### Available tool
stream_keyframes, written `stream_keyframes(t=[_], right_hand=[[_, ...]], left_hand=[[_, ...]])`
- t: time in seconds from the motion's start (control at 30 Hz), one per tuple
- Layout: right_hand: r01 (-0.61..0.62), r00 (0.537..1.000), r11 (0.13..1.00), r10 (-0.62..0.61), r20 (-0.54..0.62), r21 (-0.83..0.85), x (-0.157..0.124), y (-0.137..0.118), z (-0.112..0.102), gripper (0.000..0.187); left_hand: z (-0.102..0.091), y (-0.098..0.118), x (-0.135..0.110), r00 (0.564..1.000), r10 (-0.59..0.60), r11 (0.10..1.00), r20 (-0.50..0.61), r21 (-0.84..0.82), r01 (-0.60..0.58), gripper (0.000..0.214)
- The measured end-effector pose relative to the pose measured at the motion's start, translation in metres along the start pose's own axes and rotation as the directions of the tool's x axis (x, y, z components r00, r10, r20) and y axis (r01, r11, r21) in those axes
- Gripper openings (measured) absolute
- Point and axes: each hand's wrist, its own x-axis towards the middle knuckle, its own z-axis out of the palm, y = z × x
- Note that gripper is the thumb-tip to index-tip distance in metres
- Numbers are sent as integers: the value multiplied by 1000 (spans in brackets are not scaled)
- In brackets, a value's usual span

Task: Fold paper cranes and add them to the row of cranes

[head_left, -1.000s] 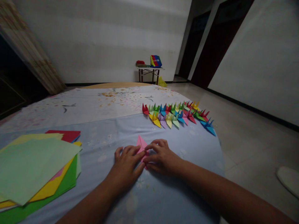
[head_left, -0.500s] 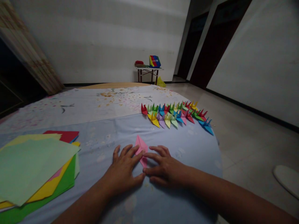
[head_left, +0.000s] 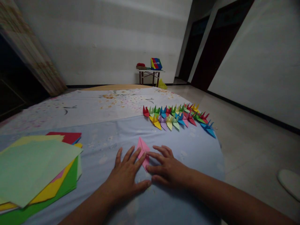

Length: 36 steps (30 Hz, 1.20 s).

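A folded pink origami paper [head_left: 143,147], long and diamond-shaped, lies flat on the blue cloth between my hands. My left hand [head_left: 126,173] rests with fingers spread, its index and middle fingertips on the paper's left side. From the right, my right hand [head_left: 167,167] reaches in with fingers apart, its fingertips at the paper's right edge. Neither hand grips the paper; both press or touch it from above. Part of its lower half is covered by the fingers.
Several folded paper cranes [head_left: 174,116] stand in rows at the right of the table. On the left lies a stack of coloured paper sheets [head_left: 42,165]. A floral cloth [head_left: 93,106] covers the table's far side. Beyond stands a small table [head_left: 151,71] with a colourful box [head_left: 156,63].
The left thumb has moved outward to the right, and the left fingers are spread a little wider. The whole view has shifted slightly; the pink paper still lies between the hands.
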Motion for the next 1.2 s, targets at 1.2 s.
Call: stream_keyframes(t=[1.2], right_hand=[[35,985,831,64,-158,555,72,16,-1,31]], left_hand=[[-22,-5,13,842,-498,738,-209,-612,285,51]])
